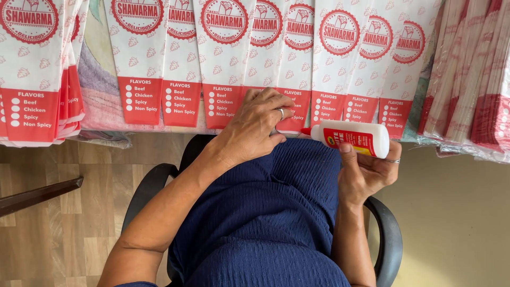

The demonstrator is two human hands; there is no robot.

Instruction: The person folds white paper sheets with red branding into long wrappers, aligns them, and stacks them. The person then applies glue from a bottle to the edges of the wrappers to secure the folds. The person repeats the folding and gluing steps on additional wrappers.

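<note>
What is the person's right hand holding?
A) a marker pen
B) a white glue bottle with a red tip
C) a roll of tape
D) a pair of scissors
B: the right hand wraps around a white glue bottle, its red tip pointing toward the left hand, which presses on the paper sleeves.

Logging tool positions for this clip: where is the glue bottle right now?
In the head view, the glue bottle lies sideways in the right hand, right of centre, its red nozzle pointing at the paper sleeve under the left hand.

White glue bottle (353,137), red label
</note>
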